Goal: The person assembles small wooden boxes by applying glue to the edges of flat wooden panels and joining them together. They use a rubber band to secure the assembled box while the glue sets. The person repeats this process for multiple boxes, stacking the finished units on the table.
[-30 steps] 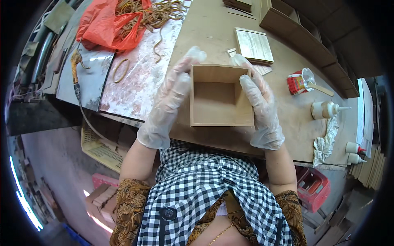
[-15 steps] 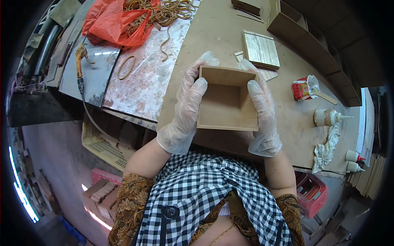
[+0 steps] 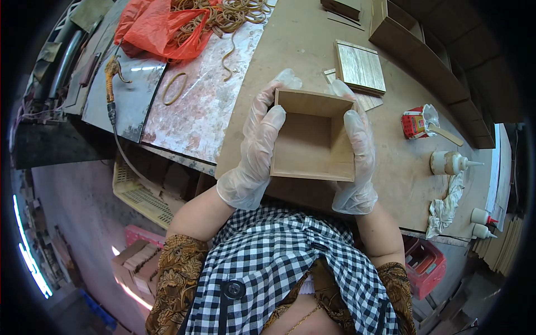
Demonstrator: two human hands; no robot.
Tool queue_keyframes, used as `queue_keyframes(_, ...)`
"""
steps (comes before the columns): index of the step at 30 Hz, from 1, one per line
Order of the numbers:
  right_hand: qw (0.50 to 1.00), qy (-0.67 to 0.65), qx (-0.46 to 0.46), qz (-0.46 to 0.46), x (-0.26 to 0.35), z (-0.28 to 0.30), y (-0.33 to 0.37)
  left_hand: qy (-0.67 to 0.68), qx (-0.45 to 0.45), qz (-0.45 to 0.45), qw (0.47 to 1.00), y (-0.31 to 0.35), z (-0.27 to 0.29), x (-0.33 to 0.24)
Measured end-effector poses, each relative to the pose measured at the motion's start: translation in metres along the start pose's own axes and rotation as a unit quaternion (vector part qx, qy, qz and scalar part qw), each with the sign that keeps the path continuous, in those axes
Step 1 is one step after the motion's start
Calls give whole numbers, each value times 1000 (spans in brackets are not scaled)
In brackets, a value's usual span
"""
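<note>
Between my two gloved hands is an open-topped wooden box (image 3: 304, 139), its hollow side facing me. My left hand (image 3: 257, 145), in a clear plastic glove, grips the box's left wall with the thumb along the near face. On the other side my right hand (image 3: 360, 148), gloved the same way, holds the right wall with its thumb on the rim. The fingers of both hands go behind the box and are partly hidden. Beyond the box lies a short stack of wooden panels (image 3: 362, 66).
A row of box frames (image 3: 413, 44) stands along the table's (image 3: 301, 44) far right. At the right are a red tub (image 3: 416, 121) with a stick, a glue bottle (image 3: 446, 163) and a crumpled cloth (image 3: 445, 209). A red bag (image 3: 162, 33) of rubber bands and an air gun (image 3: 113, 75) lie left.
The box and both hands have shifted very slightly in view, and the box is turned a little. My right hand sits somewhat closer in at the wrist. Both hands keep their hold.
</note>
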State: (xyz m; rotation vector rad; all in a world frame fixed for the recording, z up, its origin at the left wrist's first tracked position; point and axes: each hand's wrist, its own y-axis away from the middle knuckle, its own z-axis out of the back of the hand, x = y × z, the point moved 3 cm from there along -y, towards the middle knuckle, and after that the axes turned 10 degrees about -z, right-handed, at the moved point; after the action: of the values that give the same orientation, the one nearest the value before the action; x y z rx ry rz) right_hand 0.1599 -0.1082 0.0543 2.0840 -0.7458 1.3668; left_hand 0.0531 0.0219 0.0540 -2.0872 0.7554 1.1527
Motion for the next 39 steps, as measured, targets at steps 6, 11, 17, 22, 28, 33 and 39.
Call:
queue_keyframes(6, 1000, 8, 5, 7, 4, -4, 0, 3, -10, 7, 1000, 1, -2, -2)
queue_keyframes(11, 983, 167, -7, 79, -6, 14, -4, 12, -21, 22, 999, 3, -7, -15)
queue_keyframes(17, 987, -96, -31, 125, 12, 27, 8, -138, -37, -108, 984, 2, 43, -17)
queue_keyframes(22, 976, 56, -103, 184, 40, 29, 32, -381, -215, -128, 890, 0, 118, -50)
queue_keyframes(28, 991, 15, -103, 80, 23, 35, 43, -744, -68, -178, 640, -27, 169, -70)
queue_keyframes(33, 993, 9, -101, 58, 19, 38, 46, -731, -45, -127, 669, -35, 197, -57)
queue_keyframes(39, 990, 20, -121, 65, 23, 45, 50, -739, -36, -183, 648, -35, 202, -57)
